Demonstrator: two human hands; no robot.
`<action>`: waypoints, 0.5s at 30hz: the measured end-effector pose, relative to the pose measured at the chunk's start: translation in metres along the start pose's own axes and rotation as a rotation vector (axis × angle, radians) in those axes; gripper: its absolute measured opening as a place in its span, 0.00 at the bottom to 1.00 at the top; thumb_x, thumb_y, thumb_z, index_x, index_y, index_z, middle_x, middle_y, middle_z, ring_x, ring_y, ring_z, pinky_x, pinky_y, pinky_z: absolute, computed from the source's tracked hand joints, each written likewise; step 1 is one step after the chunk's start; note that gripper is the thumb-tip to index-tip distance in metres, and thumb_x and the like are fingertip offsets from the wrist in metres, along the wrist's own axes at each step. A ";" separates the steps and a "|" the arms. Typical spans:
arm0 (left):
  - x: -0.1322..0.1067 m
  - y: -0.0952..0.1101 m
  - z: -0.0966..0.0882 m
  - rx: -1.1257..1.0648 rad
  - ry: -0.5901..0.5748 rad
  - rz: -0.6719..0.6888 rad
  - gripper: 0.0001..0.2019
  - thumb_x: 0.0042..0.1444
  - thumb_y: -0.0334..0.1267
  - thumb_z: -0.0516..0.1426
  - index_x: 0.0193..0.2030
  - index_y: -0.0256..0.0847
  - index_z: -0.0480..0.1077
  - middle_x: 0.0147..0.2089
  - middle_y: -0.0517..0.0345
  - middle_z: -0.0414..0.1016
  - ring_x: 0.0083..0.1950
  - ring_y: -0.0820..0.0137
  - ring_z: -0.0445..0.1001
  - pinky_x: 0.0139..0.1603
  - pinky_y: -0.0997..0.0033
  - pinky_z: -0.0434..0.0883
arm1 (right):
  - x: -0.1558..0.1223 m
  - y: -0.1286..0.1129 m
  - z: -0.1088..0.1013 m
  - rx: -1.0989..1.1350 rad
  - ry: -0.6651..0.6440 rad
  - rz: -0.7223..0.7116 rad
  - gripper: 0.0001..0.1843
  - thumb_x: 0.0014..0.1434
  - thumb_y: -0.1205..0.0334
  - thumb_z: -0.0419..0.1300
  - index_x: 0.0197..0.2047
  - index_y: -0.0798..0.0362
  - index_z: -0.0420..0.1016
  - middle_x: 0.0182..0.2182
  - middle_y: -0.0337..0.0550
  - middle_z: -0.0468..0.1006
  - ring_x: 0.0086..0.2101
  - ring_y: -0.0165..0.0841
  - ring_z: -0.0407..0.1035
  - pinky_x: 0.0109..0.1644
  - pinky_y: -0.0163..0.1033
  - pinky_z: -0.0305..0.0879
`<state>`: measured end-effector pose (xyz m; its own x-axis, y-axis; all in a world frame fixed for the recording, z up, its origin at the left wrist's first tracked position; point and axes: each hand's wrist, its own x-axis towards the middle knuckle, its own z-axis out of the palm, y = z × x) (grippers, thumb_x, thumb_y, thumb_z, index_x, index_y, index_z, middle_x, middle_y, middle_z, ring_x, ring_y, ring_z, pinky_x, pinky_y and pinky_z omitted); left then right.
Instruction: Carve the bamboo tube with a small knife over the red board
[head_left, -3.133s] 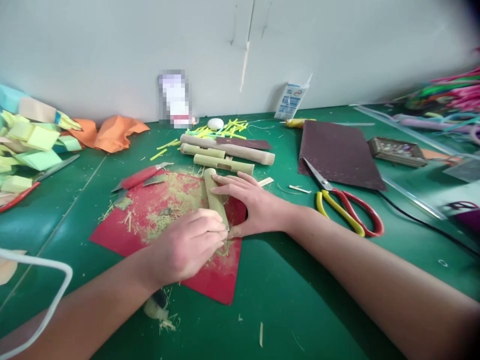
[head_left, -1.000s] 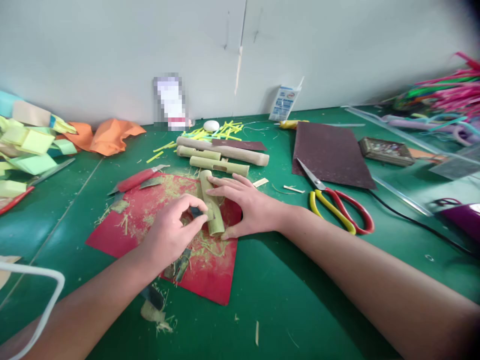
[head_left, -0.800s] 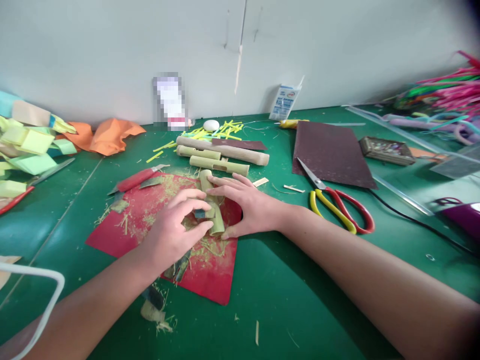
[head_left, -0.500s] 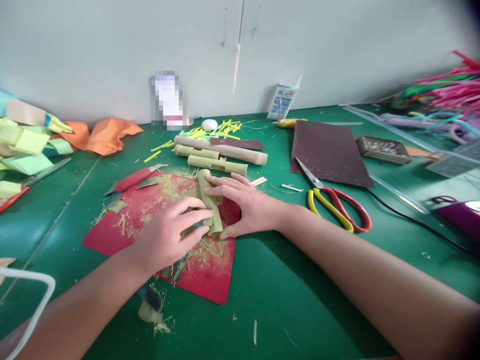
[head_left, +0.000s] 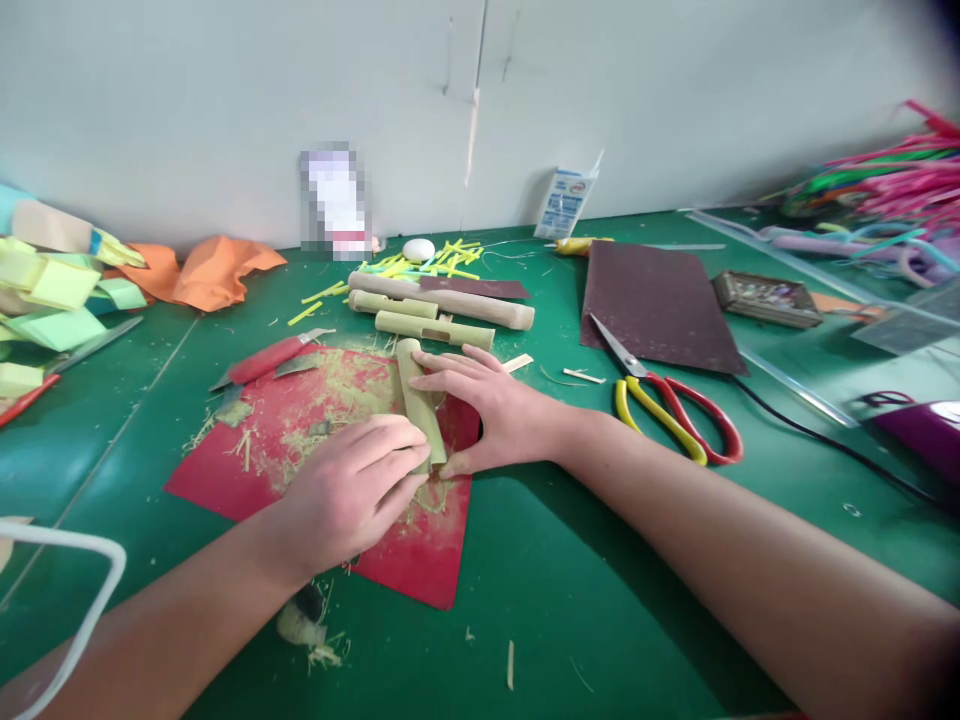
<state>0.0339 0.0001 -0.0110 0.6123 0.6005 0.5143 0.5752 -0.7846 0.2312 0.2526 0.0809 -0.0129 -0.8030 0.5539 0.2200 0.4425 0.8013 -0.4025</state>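
A pale green bamboo tube (head_left: pixel 418 395) lies nearly lengthwise over a red mat (head_left: pixel 442 560) strewn with fine shavings. My right hand (head_left: pixel 495 405) grips its right side, fingertips near the top and thumb by the lower end. At the tube's lower left edge is my left hand (head_left: pixel 360 480), its fingers pressed together; whatever they pinch is hidden beneath them. Behind the mat lie two notched bamboo pieces (head_left: pixel 465 336) and a longer pale stick (head_left: pixel 480 304). A red-handled knife (head_left: pixel 270 362) rests across the mat's far left edge.
On the right are scissors (head_left: pixel 667 400), dark sandpaper sheets (head_left: pixel 660 300), a small box of bits (head_left: pixel 769 300) and a purple tool (head_left: pixel 922 445) with a black cord. Folded paper (head_left: pixel 60 285) and orange paper (head_left: pixel 225 270) lie left. A drink carton (head_left: pixel 566 203) leans on the wall.
My left hand has slid slightly down and to the right along the tube, its fingers drawing closer together. My right hand and the tube stay in place.
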 end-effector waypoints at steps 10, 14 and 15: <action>0.003 -0.004 0.004 -0.093 0.026 0.017 0.10 0.58 0.24 0.56 0.46 0.33 0.72 0.44 0.50 0.75 0.51 0.66 0.71 0.54 0.64 0.72 | 0.000 0.002 0.002 0.017 0.014 -0.005 0.48 0.44 0.41 0.66 0.64 0.49 0.56 0.67 0.52 0.53 0.65 0.43 0.47 0.67 0.58 0.36; 0.004 -0.007 0.004 -0.074 0.064 -0.021 0.10 0.58 0.25 0.56 0.46 0.34 0.72 0.45 0.49 0.74 0.50 0.66 0.71 0.53 0.62 0.72 | 0.000 0.001 0.002 0.029 0.009 -0.002 0.49 0.43 0.39 0.66 0.64 0.48 0.57 0.67 0.52 0.52 0.65 0.44 0.47 0.67 0.58 0.34; 0.003 -0.007 0.003 -0.071 0.068 -0.025 0.09 0.59 0.25 0.56 0.45 0.34 0.72 0.45 0.49 0.74 0.50 0.66 0.71 0.53 0.62 0.72 | 0.000 0.001 0.002 0.034 0.011 0.003 0.49 0.42 0.39 0.67 0.64 0.48 0.57 0.67 0.52 0.52 0.65 0.45 0.47 0.67 0.58 0.34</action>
<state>0.0336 0.0085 -0.0138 0.5583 0.6103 0.5620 0.5487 -0.7797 0.3017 0.2523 0.0812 -0.0151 -0.7969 0.5593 0.2283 0.4314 0.7915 -0.4329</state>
